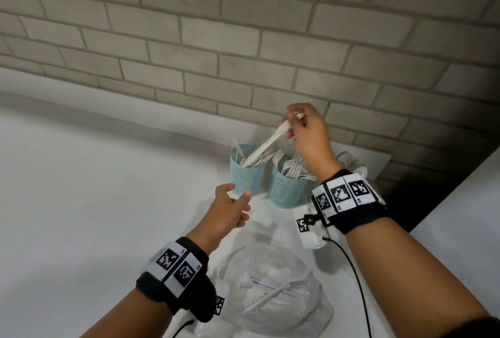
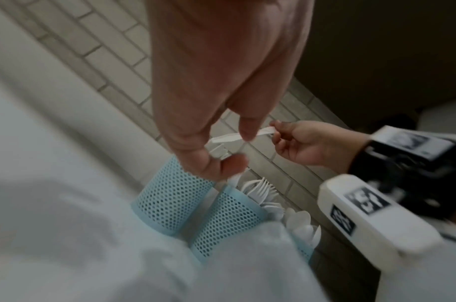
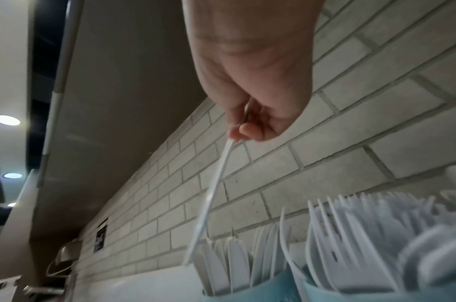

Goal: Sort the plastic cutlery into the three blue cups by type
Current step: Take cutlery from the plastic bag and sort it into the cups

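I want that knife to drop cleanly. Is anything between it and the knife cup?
Nothing visible blocks it. The right hand pinches the knife, its tip already at the mouth of the left cup among other knives.

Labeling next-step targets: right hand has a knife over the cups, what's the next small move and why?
Probably lower and release. The right hand pinches the knife by its handle, blade tip already inside the left blue cup, which holds other knives; the forks sit in the neighbouring cup. The left hand hovers near the cup, holding nothing.
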### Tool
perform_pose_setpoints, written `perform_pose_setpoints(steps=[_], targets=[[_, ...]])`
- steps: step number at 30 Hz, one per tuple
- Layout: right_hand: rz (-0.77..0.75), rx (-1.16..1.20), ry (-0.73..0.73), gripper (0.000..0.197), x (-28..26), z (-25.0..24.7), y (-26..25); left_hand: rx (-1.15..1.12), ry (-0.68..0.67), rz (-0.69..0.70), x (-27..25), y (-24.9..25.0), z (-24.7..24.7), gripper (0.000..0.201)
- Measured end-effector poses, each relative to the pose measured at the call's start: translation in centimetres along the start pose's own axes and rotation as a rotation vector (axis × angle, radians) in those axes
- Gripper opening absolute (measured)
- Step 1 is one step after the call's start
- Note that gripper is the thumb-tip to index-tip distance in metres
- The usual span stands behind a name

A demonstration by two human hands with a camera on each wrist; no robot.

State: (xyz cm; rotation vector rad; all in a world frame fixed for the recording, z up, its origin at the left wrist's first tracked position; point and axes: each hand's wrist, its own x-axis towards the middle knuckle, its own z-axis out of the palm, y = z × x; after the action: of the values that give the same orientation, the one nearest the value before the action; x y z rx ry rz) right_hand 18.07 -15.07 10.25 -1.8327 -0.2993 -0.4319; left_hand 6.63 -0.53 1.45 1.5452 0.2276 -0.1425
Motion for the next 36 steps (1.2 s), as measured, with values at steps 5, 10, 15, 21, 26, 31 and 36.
perform_pose_setpoints(steps=[5,10,15,21,26,31,36], targets=[[-0.204,-0.189,0.082,0.013,1.0,2.0,1.0,0.686,-0.485,0.125,-1.7,-0.2,-0.2,0.048],[-0.202,-0.725,-0.288,0.024,0.1,4.6,3.8,0.994,-0.664,0.192,-2.1,-0.8,0.0,0.025],[-0.160,-0.954,-0.456,0.031,-0.5,5.9,4.2,1.096,-0.637,0.159,-2.2,-1.2,-0.3,0.018],[-0.191,-0.872,-0.466,0.034,-0.7,5.7,2.4,1.088,-0.635,0.141,-3.0,-0.9,-0.7,0.024],[-0.146,-0.456,-0.432,0.021,-3.4,2.9,-0.6,1.097,-0.628,0.110,-3.7,-0.8,-0.8,0.032],[0.267,-0.507,-1.113,0.018,-8.0,-0.8,-2.0,1.174,-0.573,0.085,-4.0,-1.3,-0.6,0.038],[0.247,-0.763,-1.313,0.029,-13.4,-1.4,0.2,1.283,-0.505,0.069,-4.1,-2.2,-0.6,0.053]])
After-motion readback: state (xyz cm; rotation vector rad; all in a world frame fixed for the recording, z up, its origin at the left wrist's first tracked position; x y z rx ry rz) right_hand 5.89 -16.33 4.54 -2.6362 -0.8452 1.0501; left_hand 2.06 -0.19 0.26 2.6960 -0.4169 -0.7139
